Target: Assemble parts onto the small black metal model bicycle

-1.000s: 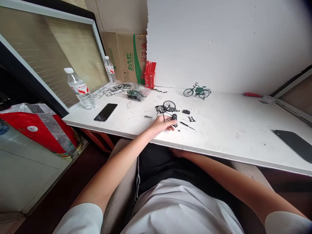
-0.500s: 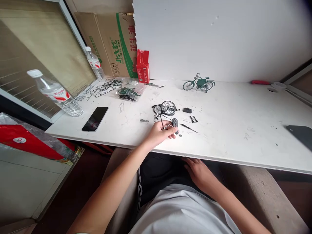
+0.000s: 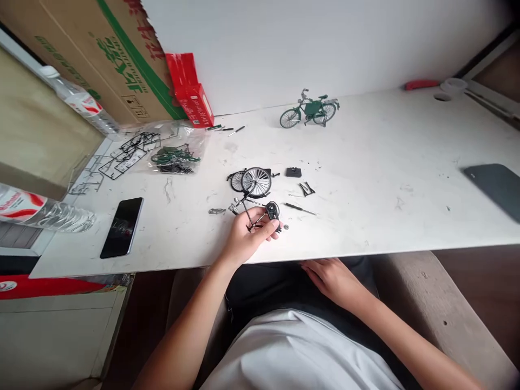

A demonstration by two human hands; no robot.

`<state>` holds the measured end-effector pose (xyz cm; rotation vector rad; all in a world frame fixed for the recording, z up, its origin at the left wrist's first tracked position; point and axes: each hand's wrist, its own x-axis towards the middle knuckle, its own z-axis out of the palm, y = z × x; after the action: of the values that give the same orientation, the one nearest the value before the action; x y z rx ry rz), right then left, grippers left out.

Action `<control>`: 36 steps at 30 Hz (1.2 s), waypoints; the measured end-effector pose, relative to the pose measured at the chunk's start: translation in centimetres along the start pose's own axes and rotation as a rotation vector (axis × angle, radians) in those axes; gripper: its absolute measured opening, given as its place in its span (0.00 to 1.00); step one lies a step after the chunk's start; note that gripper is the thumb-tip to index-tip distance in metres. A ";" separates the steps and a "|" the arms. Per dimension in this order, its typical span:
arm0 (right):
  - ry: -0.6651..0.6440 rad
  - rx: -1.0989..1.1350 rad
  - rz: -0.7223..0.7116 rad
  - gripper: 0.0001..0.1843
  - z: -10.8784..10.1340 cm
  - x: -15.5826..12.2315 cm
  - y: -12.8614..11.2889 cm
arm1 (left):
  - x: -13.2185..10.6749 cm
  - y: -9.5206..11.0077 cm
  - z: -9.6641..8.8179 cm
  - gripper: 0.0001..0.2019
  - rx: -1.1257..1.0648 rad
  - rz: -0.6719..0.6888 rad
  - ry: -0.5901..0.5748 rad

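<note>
My left hand (image 3: 246,238) rests on the white table (image 3: 365,179), fingers curled on a partly built black model bicycle (image 3: 255,197) with a spoked wheel. A small washer lies just right of my fingertips. My right hand (image 3: 331,279) lies open on my lap below the table edge, holding nothing. Small loose parts sit near the model: a black block (image 3: 293,172), a thin tool (image 3: 299,208), a small clip (image 3: 216,211). A finished green model bicycle (image 3: 309,110) stands at the back.
A black phone (image 3: 122,226) lies at the left, with a water bottle (image 3: 43,211) beside it and another bottle (image 3: 79,100) behind. Plastic bag of parts (image 3: 173,154), sprue frames (image 3: 122,157), red carton (image 3: 190,89), cardboard box (image 3: 93,59), dark tablet (image 3: 495,187) at right.
The camera tilted down and rolled. My right hand came out from under the table edge onto my lap. My left hand stays on the black model bicycle.
</note>
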<state>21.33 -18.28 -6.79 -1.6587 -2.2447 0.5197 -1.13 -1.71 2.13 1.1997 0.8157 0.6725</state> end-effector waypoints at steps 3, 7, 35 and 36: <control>0.004 -0.090 0.046 0.16 0.0 -0.3 0.1 | -0.2 0.0 0.1 0.20 0.028 -0.004 0.015; -0.030 -0.148 0.045 0.19 -0.3 -0.6 0.5 | 0.0 -0.1 0.0 0.20 0.021 0.028 0.010; -0.308 -0.007 0.002 0.10 -0.4 -6.0 -5.1 | -2.2 -0.2 2.3 0.19 0.332 0.088 0.441; -0.323 0.036 -0.001 0.11 -0.5 -5.9 -5.0 | -2.2 -0.2 2.3 0.19 0.340 0.082 0.449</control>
<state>18.96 -25.26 -4.24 -1.6549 -2.4384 0.8783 -0.41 -4.74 2.71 1.4144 1.3007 0.9140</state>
